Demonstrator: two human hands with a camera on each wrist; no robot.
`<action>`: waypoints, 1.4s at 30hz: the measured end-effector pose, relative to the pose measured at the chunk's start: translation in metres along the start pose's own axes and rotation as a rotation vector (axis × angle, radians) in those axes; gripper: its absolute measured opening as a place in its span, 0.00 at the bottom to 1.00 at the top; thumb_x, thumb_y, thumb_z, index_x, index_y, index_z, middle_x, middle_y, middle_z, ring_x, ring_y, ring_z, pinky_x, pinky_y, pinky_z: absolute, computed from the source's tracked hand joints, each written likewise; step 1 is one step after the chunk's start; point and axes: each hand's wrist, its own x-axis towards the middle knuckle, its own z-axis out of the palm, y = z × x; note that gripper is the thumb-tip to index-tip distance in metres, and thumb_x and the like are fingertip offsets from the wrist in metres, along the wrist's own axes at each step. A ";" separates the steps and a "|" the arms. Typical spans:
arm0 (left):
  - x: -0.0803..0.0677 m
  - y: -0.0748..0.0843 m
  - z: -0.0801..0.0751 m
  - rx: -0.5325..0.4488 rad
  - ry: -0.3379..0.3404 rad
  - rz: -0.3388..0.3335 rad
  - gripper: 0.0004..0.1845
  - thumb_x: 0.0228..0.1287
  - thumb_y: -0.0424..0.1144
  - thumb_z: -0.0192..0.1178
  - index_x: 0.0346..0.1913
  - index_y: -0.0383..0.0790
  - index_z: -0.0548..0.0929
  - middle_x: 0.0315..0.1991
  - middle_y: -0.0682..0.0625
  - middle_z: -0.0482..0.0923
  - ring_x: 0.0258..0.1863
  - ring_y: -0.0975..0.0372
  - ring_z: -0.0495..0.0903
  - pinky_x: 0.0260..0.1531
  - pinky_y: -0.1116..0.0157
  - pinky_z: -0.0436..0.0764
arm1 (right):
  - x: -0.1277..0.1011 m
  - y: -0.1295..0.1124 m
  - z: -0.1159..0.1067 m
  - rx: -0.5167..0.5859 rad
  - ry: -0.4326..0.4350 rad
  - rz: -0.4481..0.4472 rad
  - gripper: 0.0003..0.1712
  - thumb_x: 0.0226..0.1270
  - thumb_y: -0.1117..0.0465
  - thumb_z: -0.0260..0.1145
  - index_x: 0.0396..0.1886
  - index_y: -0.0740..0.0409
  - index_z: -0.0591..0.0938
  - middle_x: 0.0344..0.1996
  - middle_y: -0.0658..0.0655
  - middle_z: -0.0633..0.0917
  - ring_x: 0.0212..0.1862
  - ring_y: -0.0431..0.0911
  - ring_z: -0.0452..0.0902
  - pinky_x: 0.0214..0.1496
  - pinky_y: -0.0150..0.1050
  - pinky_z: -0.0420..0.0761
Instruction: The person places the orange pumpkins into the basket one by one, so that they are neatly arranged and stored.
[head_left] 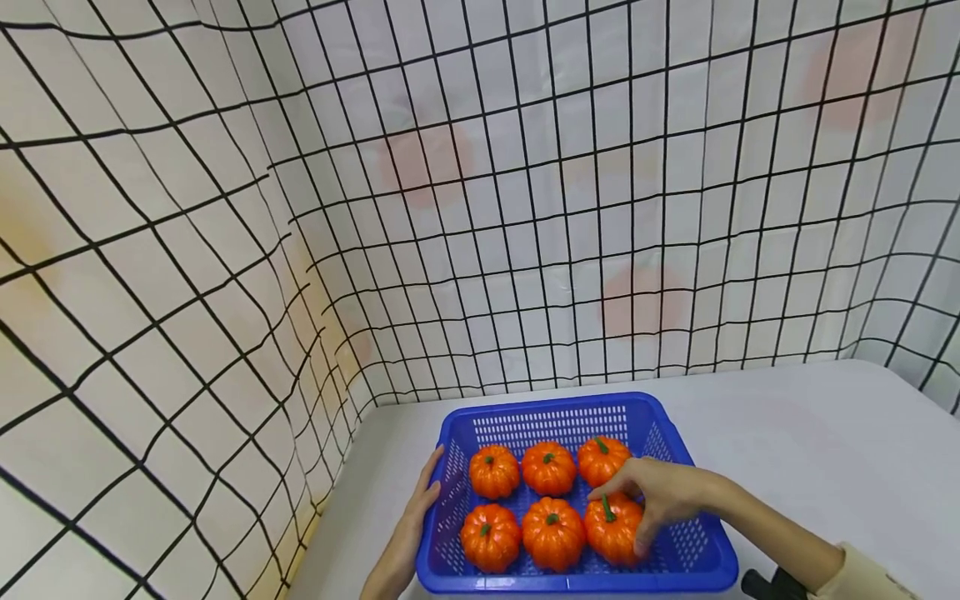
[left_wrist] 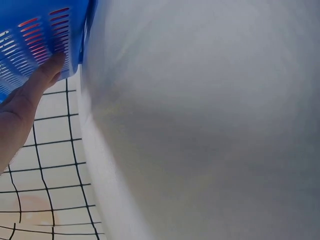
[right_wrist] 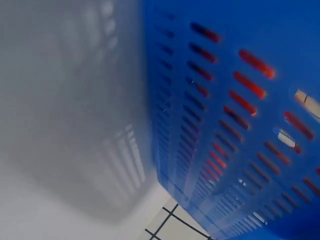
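Observation:
In the head view, a blue slotted plastic basket point(head_left: 573, 583) holds several glossy orange toy pumpkins in two rows of three. Thumb and fingers of my right hand point(head_left: 667, 490) grip the front right pumpkin point(head_left: 613, 540), whose green stem points up. Close behind it lies the back right pumpkin point(head_left: 602, 458), partly covered by that hand. My left hand point(head_left: 407, 529) rests its extended fingers along the basket's left outer side. From the left wrist, this hand point(left_wrist: 31, 92) lies against the slotted wall point(left_wrist: 60, 37). The right wrist view shows only the basket's wall point(right_wrist: 172, 105), with orange behind the slots.
A white tabletop point(head_left: 780, 442) carries the basket and extends to its right. Black netting point(head_left: 555, 171) hangs before pale sheeting at the back and left, close to the basket's left side. A dark object point(head_left: 772, 583) shows beside the right sleeve point(head_left: 862, 575).

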 end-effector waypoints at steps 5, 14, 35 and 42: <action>0.002 -0.003 0.000 -0.021 -0.014 0.008 0.33 0.83 0.58 0.34 0.84 0.65 0.40 0.86 0.43 0.26 0.83 0.35 0.31 0.76 0.29 0.38 | 0.005 0.003 -0.001 0.053 0.006 0.041 0.40 0.41 0.68 0.86 0.60 0.52 0.87 0.62 0.56 0.86 0.68 0.64 0.77 0.68 0.67 0.74; 0.006 -0.006 0.006 -0.024 -0.059 0.029 0.32 0.84 0.57 0.33 0.84 0.64 0.39 0.86 0.43 0.27 0.83 0.34 0.34 0.77 0.30 0.42 | -0.002 0.011 0.002 -0.043 0.069 0.013 0.40 0.39 0.63 0.88 0.59 0.52 0.88 0.59 0.54 0.88 0.64 0.55 0.81 0.63 0.59 0.81; 0.001 -0.002 0.005 0.001 0.008 -0.003 0.33 0.83 0.58 0.34 0.84 0.64 0.41 0.86 0.42 0.30 0.83 0.34 0.34 0.75 0.27 0.39 | -0.069 -0.005 -0.018 -0.180 0.549 0.114 0.31 0.73 0.41 0.65 0.70 0.49 0.80 0.65 0.62 0.83 0.68 0.68 0.75 0.60 0.74 0.75; 0.002 0.001 0.021 0.031 0.024 0.012 0.33 0.84 0.57 0.35 0.85 0.63 0.43 0.86 0.42 0.31 0.83 0.35 0.31 0.74 0.27 0.34 | -0.111 0.041 -0.023 -0.290 0.658 0.283 0.33 0.76 0.44 0.63 0.73 0.56 0.75 0.68 0.72 0.76 0.68 0.73 0.68 0.55 0.79 0.70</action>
